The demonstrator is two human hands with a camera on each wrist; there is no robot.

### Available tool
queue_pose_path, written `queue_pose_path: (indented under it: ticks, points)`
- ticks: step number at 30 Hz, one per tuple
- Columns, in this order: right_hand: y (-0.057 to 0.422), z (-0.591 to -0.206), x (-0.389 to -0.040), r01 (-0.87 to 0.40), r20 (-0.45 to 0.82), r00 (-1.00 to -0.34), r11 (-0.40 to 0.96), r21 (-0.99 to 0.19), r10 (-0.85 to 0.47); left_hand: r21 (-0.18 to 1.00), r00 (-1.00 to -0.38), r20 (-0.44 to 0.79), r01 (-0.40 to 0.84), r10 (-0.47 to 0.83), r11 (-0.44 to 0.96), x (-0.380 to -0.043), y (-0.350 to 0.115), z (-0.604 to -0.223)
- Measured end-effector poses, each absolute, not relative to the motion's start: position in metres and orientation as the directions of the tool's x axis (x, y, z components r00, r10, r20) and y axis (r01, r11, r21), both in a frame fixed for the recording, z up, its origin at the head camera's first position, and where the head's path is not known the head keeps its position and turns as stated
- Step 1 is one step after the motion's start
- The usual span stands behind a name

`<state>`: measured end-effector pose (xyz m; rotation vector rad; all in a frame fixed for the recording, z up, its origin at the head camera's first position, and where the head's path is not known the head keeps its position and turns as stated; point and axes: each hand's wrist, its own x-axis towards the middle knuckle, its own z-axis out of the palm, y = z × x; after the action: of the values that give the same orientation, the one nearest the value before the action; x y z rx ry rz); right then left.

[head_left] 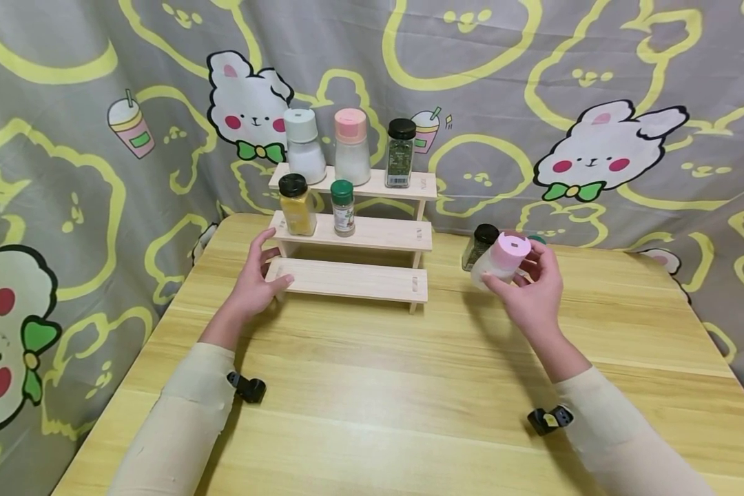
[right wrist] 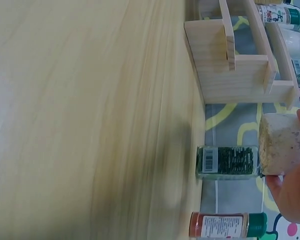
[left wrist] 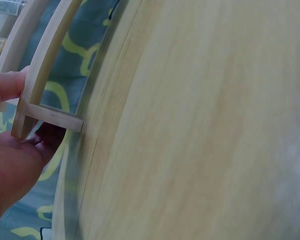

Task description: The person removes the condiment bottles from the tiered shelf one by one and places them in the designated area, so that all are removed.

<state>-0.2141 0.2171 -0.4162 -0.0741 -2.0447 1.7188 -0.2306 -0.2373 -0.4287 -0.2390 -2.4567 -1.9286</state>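
My right hand [head_left: 536, 293] grips a seasoning shaker with a pink cap [head_left: 510, 251], tilted and raised above the table at the right. Its pale base [right wrist: 281, 142] faces the camera in the right wrist view. Just behind it stands a black-capped jar of green herbs [head_left: 483, 242]. A green-capped spice jar [right wrist: 222, 225] stands beside that one, mostly hidden by the hand in the head view. My left hand [head_left: 252, 282] holds the left end of the three-step wooden rack [head_left: 359, 280] at its lowest step, thumb and fingers on opposite sides of the board [left wrist: 37, 70].
Along the top step stand a white-capped shaker [head_left: 306, 148], another pink-capped shaker [head_left: 352, 148] and a black-capped herb jar [head_left: 400, 155]. The middle step bears a yellow spice jar [head_left: 297, 207] and a small green-capped jar [head_left: 344, 210]. A patterned curtain [head_left: 483, 158] hangs behind the table [head_left: 384, 393].
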Motion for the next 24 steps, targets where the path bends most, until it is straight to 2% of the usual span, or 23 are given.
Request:
queue_pose_path:
  ticks: [16, 24]
  points:
    - [0.238, -0.42, -0.209, -0.245, 0.323, -0.884, 0.253, -0.936, 0.339, 0.966, -0.989, 0.102, 0.125, 0.111, 0.224, -0.23, -0.237, -0.429]
    - [0.249, -0.426, -0.207, -0.197, 0.271, -0.878, 0.22, -0.956, 0.395, 0.966, -0.988, 0.1, 0.124, 0.115, 0.227, -0.23, -0.237, -0.428]
